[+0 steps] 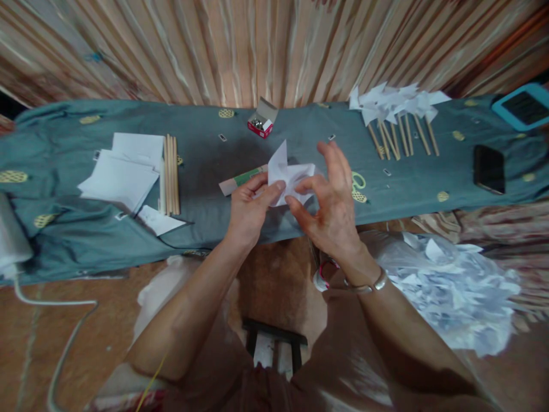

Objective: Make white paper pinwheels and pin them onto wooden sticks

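Note:
Between my two hands, above the near edge of the table, is a white paper pinwheel (281, 163) with folded blades. My left hand (253, 209) pinches its left side between thumb and fingers. From the right, my right hand (332, 200) has its thumb and index fingertips at the pinwheel's middle and lower edge, with the other fingers raised. A flat green and pale pink piece (242, 180) lies partly hidden behind my left hand. Just beyond the pinwheel stands an opened small red box (260, 126) of shiny metal bits. Yellow-green scissors handles (358, 182) show beside my right hand.
White paper sheets (124, 177) and several wooden sticks (171, 174) lie at left. Pinwheels on sticks (397, 103) rest at back right, near a black phone (489, 169) and a blue-framed device (525, 107). A plastic bag of white paper pieces (458, 292) sits below right.

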Motion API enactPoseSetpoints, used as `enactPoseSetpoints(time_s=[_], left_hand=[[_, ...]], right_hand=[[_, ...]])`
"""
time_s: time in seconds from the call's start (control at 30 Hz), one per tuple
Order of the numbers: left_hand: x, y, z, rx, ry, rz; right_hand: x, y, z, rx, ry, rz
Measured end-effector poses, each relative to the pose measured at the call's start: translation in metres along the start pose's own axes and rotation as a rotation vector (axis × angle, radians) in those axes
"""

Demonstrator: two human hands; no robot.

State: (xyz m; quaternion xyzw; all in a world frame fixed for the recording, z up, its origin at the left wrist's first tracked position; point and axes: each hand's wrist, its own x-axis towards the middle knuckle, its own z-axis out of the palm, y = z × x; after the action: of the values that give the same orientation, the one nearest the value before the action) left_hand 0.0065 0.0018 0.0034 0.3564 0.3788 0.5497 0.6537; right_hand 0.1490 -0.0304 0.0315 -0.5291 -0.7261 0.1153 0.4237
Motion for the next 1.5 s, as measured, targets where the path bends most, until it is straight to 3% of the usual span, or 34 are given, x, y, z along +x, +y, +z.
enactPoseSetpoints(time_s=[0.33,0.7,1.17,1.5], left_hand=[[0.001,-0.002,0.0,0.016,0.022,0.01],[0.003,-0.001,0.0,-0.011,0.05,0.014],[-0.002,0.001,0.003,-0.024,-0.024,-0.073],[-0.003,0.001,0.002,-0.024,-0.046,-0.082]], right_hand=[[-0.001,-0.001,0.0,-0.098,-0.006,-0.041],[-0.004,0.0,0.006,0.013,-0.02,-0.01],[-0.003,0.009,0.005,-0.049,0.046,0.01],[-0.004,0.015,0.007,0.021,0.042,0.063]])
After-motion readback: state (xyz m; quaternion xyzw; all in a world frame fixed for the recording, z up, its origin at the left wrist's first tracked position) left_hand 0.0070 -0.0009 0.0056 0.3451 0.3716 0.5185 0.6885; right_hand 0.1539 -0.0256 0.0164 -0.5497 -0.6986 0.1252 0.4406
